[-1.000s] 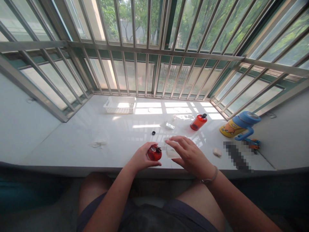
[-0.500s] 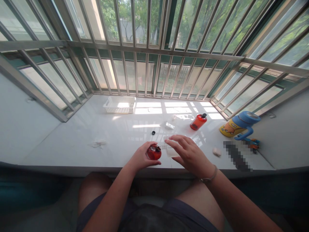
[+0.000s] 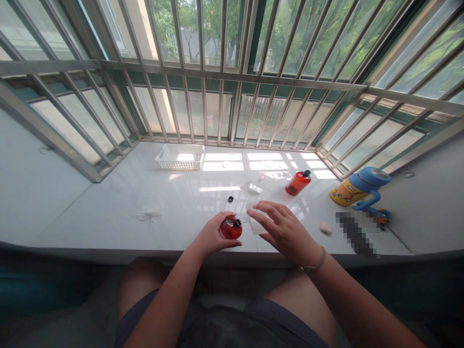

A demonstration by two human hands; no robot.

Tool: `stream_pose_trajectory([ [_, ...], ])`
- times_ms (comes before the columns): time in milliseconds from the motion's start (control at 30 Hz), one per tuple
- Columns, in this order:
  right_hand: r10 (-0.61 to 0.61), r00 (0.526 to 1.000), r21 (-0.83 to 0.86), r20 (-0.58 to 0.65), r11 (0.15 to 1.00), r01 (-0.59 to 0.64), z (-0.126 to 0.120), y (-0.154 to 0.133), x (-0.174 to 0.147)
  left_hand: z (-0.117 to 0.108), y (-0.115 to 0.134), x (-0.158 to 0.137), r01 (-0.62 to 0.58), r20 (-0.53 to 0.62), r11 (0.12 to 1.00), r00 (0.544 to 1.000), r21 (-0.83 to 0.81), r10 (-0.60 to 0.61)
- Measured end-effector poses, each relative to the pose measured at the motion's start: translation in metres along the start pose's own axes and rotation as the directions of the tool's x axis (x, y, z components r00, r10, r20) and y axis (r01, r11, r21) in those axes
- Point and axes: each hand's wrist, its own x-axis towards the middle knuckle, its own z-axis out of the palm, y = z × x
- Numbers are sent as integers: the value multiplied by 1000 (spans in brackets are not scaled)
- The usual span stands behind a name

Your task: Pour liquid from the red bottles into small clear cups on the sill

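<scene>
My left hand (image 3: 210,236) is wrapped round a small red see-through bottle (image 3: 229,231), its neck uncapped and dark at the opening. Just to the right, my right hand (image 3: 286,227) grips a whitish translucent container (image 3: 255,225) between thumb and fingers; it is partly hidden by the fingers, and its exact kind is unclear. The container is held close to the bottle's neck. Beyond the left hand, a small black cap (image 3: 231,199) lies on the white counter. A second red bottle (image 3: 297,183) with a black top stands farther back on the right.
At the back left sits a white perforated basket (image 3: 180,158). A yellow and blue thermos (image 3: 358,187) stands at the right, near a blurred dark object (image 3: 357,235) and a small beige lump (image 3: 325,228). A silvery packet (image 3: 255,188) and crumpled white scrap (image 3: 148,215) lie on the counter (image 3: 108,227).
The translucent container in my right hand has tilted slightly. My left hand and the red bottle have hardly moved.
</scene>
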Motion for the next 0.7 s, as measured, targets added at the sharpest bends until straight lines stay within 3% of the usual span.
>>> stream_pose_trajectory([
  [700, -67, 997, -51, -45, 997, 65, -3, 2, 4, 0, -4, 1, 12, -4, 1000, 1000, -12, -12],
])
